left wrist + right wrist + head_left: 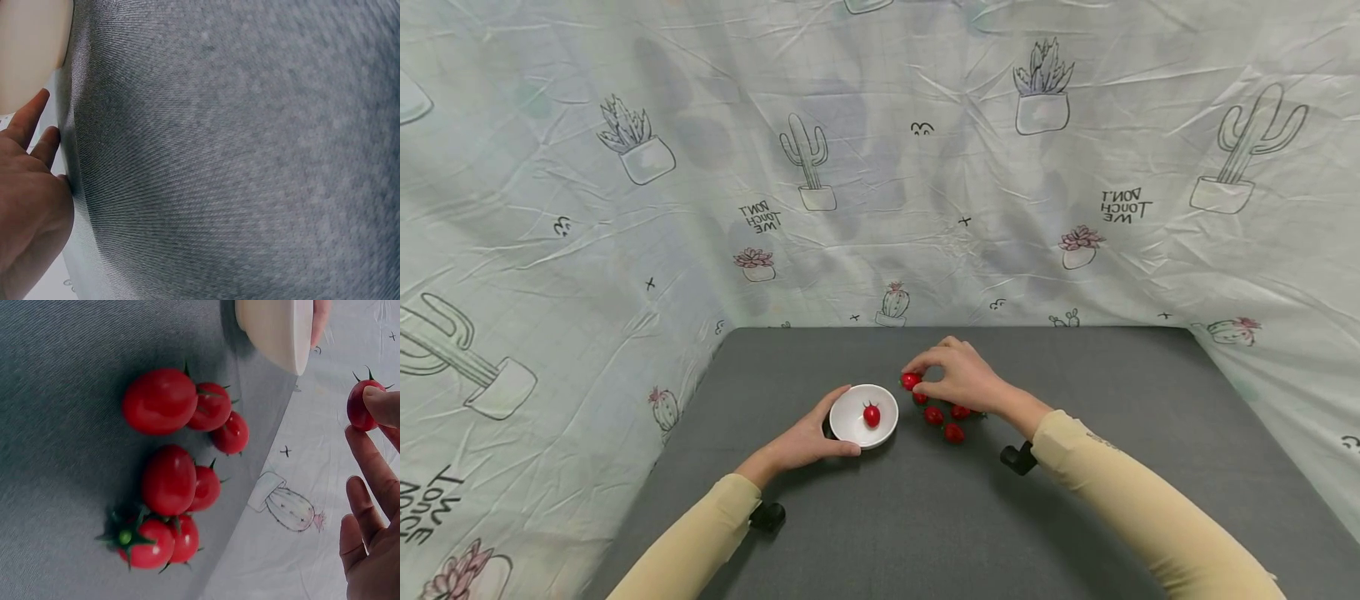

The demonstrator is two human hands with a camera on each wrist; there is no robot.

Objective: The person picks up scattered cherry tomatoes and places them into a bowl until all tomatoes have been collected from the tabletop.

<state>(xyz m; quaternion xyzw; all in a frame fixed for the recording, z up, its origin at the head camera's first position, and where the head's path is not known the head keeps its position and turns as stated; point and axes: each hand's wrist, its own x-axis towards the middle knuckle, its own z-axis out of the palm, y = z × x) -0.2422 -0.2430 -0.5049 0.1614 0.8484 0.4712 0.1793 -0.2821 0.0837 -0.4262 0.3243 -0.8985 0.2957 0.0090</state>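
Observation:
A small white bowl (842, 407) stands on the dark grey table, with one cherry tomato (872, 416) inside. My left hand (805, 437) grips it from the left, thumb on the near side and fingers round the far side. Only part of the bowl (31, 47) and some fingers show in the left wrist view. Between thumb and forefinger, my right hand (966, 377) pinches a red cherry tomato (357, 407) with green sepals, raised above the table. Below that hand lies a cluster of several loose cherry tomatoes (161, 401), partly covered by it in the head view.
The grey table top (887, 533) extends around the bowl and tomatoes. A pale curtain (865, 167) printed with potted cacti hangs behind the table and along its sides. Dark wrist camera mounts (1018, 458) jut out beneath both sleeves.

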